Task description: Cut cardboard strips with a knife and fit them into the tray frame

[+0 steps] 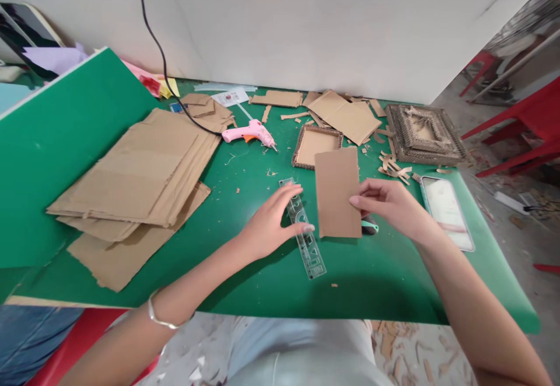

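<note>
Cardboard piece (337, 192), already cut to a rectangle and unmarked, lies on the green table (262, 292), pinched at its right edge by the right hand (387, 205), while just left the left hand (273, 223) lies flat, fingers spread, on a clear ruler (304, 235).

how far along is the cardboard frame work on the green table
Done: one layered cardboard frame sits finished at the far right. In hand: the left hand presses a clear plastic ruler beside a brown cardboard rectangle that the right hand steadies. Left: the shallow cardboard tray looks bare, and the pink glue gun lies unused.
</note>
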A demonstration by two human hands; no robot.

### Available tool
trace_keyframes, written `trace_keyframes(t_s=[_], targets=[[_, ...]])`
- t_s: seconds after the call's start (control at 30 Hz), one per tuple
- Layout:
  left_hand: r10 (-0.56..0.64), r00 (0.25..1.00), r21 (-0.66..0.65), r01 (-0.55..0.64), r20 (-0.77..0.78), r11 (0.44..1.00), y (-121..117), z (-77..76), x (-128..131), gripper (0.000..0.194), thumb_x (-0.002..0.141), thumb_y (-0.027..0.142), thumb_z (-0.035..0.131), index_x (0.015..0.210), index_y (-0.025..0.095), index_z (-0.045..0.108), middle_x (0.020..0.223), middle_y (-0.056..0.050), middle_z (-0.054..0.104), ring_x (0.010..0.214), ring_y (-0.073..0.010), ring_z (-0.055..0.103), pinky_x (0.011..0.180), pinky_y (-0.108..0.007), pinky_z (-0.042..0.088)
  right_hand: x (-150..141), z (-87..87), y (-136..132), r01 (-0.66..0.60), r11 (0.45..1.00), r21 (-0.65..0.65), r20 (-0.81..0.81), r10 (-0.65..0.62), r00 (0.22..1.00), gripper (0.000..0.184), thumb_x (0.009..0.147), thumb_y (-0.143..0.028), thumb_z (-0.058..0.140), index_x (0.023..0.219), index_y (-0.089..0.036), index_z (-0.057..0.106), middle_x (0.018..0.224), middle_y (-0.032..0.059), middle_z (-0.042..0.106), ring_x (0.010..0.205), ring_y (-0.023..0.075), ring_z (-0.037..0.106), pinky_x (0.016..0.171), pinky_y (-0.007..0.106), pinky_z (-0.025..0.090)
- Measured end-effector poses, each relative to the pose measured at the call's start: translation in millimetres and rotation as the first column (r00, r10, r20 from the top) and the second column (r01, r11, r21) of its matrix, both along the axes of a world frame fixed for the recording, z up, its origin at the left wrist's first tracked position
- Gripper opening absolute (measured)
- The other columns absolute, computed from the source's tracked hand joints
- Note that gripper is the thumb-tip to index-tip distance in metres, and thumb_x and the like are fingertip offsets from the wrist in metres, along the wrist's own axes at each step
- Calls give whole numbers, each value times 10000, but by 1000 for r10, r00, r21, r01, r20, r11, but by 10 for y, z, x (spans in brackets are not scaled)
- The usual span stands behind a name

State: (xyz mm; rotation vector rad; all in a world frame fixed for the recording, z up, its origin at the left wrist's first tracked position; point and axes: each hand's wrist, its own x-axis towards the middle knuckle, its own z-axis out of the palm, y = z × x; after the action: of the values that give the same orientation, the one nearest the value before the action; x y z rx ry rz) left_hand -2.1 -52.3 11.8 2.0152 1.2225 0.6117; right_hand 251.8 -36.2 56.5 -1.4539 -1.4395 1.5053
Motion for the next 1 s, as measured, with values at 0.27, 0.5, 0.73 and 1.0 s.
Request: trace_keyframes(t_s=[0.27, 0.5, 0.73, 1.0], targets=[[189, 755, -501, 207, 628, 840, 90, 166, 309, 494, 696, 453, 769, 1063, 144, 654, 1123, -108, 691, 1085, -286, 626, 909, -404, 509, -279, -72, -44, -108, 993, 36, -235, 114, 965, 318, 604, -392, 815, 751, -173, 640, 769, 10, 681, 735, 143, 649, 721, 284, 536], [292, 668, -619, 321, 685, 717, 76, 42, 280, 461, 704, 384, 778, 1080, 148, 651, 1091, -102, 701, 1029, -256, 650, 906, -394, 496, -274, -272, 12, -174, 983, -66, -413, 132, 901, 373, 558, -413, 844, 738, -171, 624, 761, 19, 693, 703, 138, 655, 699, 284, 540], [219, 759, -592, 257, 613, 764, 23, 98, 305, 448, 709, 438, 759, 1048, 177, 626, 1016, -54, 694, 968, -221, 636, 821, -332, 504, -218, -156, 28, -39, 999, 22, -282, 43, 958, 321, 635, -397, 804, 819, -185, 648, 850, 29, 693, 795, 147, 653, 752, 282, 537], [250, 811, -470, 34, 528, 882, -14, 160, 302, 287, 807, 453, 655, 791, 172, 598, 728, 21, 531, 668, -113, 525, 566, -204, 403, -312, -117, -70, -29, 1000, 1, -254, 28, 967, 341, 581, -381, 830, 775, -175, 640, 771, 7, 645, 711, 117, 609, 700, 248, 519]])
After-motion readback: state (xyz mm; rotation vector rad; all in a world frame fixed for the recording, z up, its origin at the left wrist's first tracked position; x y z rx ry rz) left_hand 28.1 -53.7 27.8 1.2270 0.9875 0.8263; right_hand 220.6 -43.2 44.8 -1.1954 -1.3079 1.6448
